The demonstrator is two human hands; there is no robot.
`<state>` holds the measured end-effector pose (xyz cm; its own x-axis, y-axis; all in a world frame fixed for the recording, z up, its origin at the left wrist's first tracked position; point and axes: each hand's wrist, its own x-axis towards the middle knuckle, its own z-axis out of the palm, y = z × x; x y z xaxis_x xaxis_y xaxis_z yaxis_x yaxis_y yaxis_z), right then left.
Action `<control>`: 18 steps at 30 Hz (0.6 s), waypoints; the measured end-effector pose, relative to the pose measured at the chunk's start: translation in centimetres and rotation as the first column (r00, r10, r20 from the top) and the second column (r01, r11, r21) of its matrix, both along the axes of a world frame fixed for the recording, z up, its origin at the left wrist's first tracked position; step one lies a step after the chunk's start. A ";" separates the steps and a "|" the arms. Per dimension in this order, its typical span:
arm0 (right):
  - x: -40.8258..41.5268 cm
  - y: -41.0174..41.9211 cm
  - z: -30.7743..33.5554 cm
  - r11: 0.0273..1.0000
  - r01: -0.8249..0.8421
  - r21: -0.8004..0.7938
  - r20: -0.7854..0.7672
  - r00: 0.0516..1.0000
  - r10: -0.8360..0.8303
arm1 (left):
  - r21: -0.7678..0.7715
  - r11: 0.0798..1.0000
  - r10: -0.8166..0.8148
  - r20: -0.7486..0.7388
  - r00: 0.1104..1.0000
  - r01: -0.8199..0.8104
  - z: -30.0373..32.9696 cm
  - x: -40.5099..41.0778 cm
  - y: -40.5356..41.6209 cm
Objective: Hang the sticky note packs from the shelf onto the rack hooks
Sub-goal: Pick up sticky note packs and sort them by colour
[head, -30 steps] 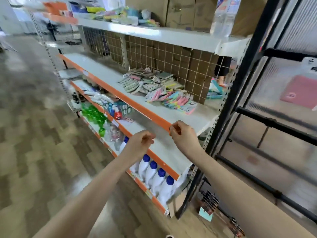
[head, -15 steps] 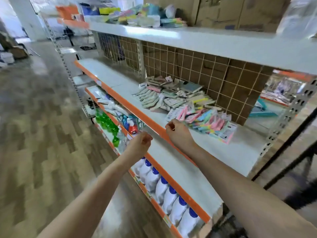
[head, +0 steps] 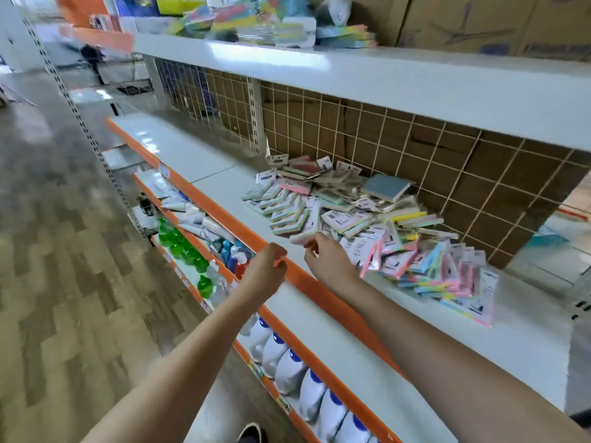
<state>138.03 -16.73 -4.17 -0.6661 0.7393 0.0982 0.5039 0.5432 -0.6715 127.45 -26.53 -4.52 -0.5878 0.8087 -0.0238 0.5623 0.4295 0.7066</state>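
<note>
A heap of pastel sticky note packs (head: 367,219) lies on the white middle shelf (head: 399,330) against the wire grid back. My right hand (head: 326,262) reaches over the orange shelf edge, its curled fingertips at the nearest pink-and-white pack (head: 300,239); whether they pinch it I cannot tell. My left hand (head: 267,271) hovers in front of the orange edge with fingers curled, holding nothing. No rack hooks show in this view.
The top shelf (head: 383,68) overhangs the pile, carrying cardboard boxes (head: 479,20) and more coloured packs. Below are white bottles with blue caps (head: 287,366), green bottles (head: 179,244) and tubes. Tiled aisle floor (head: 64,282) lies to the left.
The view swung left, away from the black rack, and closed in on the shelf. My right hand moved from the orange edge up to the nearest pack; my left hand rose alongside it.
</note>
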 end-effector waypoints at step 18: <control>-11.6 4.1 -4.2 0.885 0.116 0.451 0.418 0.849 -0.324 | 0.004 0.943 -0.323 -0.229 0.918 0.333 -4.0 -14.2 11.3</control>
<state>126.39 -12.59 -8.34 -0.5303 0.8374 0.1329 0.8372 0.5419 -0.0738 113.27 -15.24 -8.51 -0.2753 0.9545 0.1150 0.8111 0.1663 0.5608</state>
